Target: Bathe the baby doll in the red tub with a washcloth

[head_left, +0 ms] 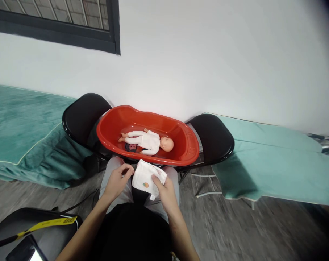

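My right hand (164, 190) grips a small white printed cloth (146, 179), its thumb lying on top. An orange fruit print shows on the cloth, and a small tag sticks out at its lower edge. At the cloth's left edge, my left hand (119, 181) is closed in a pinch; whether its fingertips hold the edge I cannot tell. Just beyond both hands is a red baby bathtub (180, 159). Inside it a baby doll (150, 142) in white clothes lies on its back, head to the right. A dark item with a pink pattern (132, 147) lies partly under its legs.
Black chairs stand at the tub's left (85, 116) and right (213, 139) ends. Green-covered beds flank them, one on the left (23, 123) and one on the right (275, 170). At lower left, another chair (39, 232) carries a yellow-tagged strap and a phone-like device (27, 250).
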A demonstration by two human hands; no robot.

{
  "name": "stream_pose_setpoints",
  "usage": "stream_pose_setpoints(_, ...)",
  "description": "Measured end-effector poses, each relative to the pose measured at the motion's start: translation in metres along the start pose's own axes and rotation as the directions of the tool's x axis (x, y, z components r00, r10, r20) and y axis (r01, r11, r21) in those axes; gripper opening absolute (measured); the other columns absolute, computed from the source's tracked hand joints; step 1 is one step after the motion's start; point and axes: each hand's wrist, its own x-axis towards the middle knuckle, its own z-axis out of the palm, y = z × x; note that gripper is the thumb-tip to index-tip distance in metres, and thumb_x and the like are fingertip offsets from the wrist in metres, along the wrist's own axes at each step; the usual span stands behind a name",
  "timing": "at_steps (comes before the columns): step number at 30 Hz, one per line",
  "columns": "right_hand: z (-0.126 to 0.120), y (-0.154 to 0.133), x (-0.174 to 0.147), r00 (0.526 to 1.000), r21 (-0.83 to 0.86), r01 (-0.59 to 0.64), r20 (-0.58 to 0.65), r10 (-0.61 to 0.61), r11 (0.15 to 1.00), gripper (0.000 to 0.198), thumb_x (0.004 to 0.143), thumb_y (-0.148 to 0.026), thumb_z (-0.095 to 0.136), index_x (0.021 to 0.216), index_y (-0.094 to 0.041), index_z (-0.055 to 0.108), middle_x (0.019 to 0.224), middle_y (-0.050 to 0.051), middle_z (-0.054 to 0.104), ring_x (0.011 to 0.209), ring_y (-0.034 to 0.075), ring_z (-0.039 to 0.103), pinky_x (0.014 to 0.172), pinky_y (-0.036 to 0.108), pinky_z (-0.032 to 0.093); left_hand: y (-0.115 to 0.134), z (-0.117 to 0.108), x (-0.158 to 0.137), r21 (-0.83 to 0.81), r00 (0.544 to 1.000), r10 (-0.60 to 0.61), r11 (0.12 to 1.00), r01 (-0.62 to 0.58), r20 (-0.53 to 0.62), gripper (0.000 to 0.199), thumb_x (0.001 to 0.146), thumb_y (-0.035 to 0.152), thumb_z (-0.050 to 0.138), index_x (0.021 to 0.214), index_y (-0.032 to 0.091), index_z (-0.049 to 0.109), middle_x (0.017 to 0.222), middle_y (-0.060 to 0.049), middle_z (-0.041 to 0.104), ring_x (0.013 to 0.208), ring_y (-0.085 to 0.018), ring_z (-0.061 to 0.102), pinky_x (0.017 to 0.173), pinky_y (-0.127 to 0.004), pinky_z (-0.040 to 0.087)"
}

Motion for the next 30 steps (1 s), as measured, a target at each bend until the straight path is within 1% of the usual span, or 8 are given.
stream_pose_setpoints(3,0.0,0.0006,0.0004,1.0,-0.007,0.003,-0.001,-0.003,1.0,0.059,0.082,-0.06,0.083,0.121,-0.016,0.083,0.126,0.013,0.079,0.117,0.036,0.074,0.103,0.047,0.059,-0.0007,0.0001,0.0008,-0.013,1.0,-0.004,1.0,0.004,0.002,0.033,0.09,0.052,0.062,0.088,0.02,0.07,0.089,-0.004,0.075,0.087,-0.023,0.07,0.084,-0.032,0.052)
stream_pose_setpoints(8,-0.0004,0.0019,0.0001,1.0,-0.006,0.004,0.004,-0.004,1.0,0.06,0.083,-0.061,0.083,0.122,-0.015,0.082,0.127,0.014,0.078,0.116,0.036,0.075,0.102,0.046,0.06,-0.0021,0.0006,0.0007,-0.011,1.0,-0.017,1.0,0.017,-0.005,0.034,0.09,0.053,0.061,0.089,0.02,0.07,0.091,-0.004,0.076,0.088,-0.022,0.069,0.083,-0.032,0.052)
stream_pose_setpoints(14,-0.0009,0.0012,-0.0001,1.0,-0.005,0.01,0.013,-0.01,1.0,0.061,0.082,-0.061,0.083,0.122,-0.015,0.082,0.127,0.013,0.078,0.118,0.036,0.074,0.104,0.046,0.059,-0.0033,0.0019,0.001,-0.078,1.0,-0.026,0.997,0.026,-0.009,0.037,0.088,0.054,0.064,0.095,0.019,0.074,0.096,-0.006,0.078,0.094,-0.024,0.073,0.087,-0.034,0.055)
stream_pose_setpoints(21,-0.0009,0.0021,0.0006,1.0,-0.021,0.005,0.008,-0.005,1.0,0.062,0.082,-0.063,0.082,0.121,-0.015,0.082,0.126,0.014,0.079,0.116,0.036,0.074,0.102,0.046,0.059,-0.0066,0.0016,0.0029,-0.098,0.998,-0.018,0.995,0.012,-0.059,0.037,0.086,0.052,0.066,0.099,0.019,0.075,0.091,-0.006,0.079,0.092,-0.025,0.076,0.089,-0.037,0.058)
stream_pose_setpoints(25,-0.001,0.0036,0.0012,1.0,-0.029,0.005,-0.001,-0.005,1.0,0.062,0.082,-0.063,0.082,0.12,-0.015,0.082,0.125,0.014,0.079,0.115,0.036,0.074,0.101,0.046,0.06,-0.0083,0.0016,0.003,-0.115,0.997,-0.02,0.993,0.012,-0.068,0.037,0.085,0.052,0.067,0.1,0.02,0.075,0.091,-0.006,0.079,0.092,-0.025,0.076,0.089,-0.037,0.059)
stream_pose_setpoints(30,-0.0007,0.0018,0.0007,1.0,-0.013,0.007,0.014,-0.007,1.0,0.061,0.081,-0.063,0.082,0.119,-0.015,0.083,0.125,0.014,0.079,0.114,0.035,0.075,0.1,0.044,0.06,-0.0098,0.0035,0.0033,-0.124,0.997,-0.006,0.992,-0.003,-0.072,0.037,0.085,0.052,0.07,0.102,0.019,0.074,0.101,-0.008,0.079,0.096,-0.025,0.076,0.089,-0.036,0.058)
